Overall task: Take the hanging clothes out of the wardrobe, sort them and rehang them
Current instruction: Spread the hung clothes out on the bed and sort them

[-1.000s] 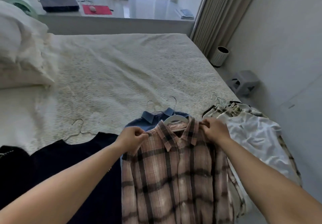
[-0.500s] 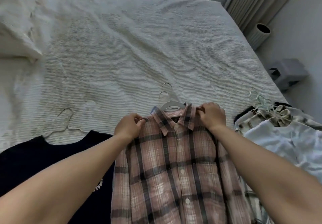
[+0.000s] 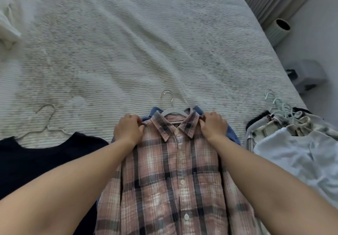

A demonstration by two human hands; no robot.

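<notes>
Pink plaid shirt on a white hanger is pinched at its shoulders by the left hand and right hand, laid on the bed.

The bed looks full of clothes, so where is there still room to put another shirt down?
The far part of the bed is bare, from the pillow across to the curtain side. The near edge is crowded: black top, plaid shirt held at the shoulders by both hands over a blue shirt, then the pale pile.
</notes>
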